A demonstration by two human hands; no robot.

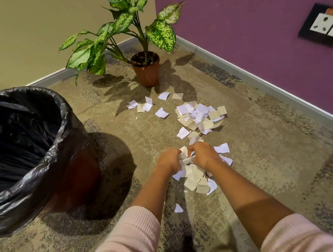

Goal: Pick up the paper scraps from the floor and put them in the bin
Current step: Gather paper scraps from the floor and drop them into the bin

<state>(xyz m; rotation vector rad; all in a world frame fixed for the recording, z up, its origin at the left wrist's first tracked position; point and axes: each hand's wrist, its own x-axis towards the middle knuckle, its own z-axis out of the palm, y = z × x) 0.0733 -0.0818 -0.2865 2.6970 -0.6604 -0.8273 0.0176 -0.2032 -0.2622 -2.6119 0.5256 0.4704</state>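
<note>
White and cream paper scraps lie scattered on the carpet. One pile [200,117] sits in the middle, a few loose scraps [147,105] lie further back near the plant, and a nearer heap [196,181] lies under my hands. My left hand [169,159] and my right hand [204,154] are pressed close together on the floor, fingers curled round a bunch of scraps [185,157] between them. The bin [23,157], lined with a black plastic bag, stands on the left, about an arm's length from my hands. Its inside looks dark.
A potted plant [146,69] with spotted green leaves stands in the corner behind the scraps. A purple wall with a socket plate [326,24] runs along the right, a beige wall along the back. A single scrap [178,208] lies near my forearms.
</note>
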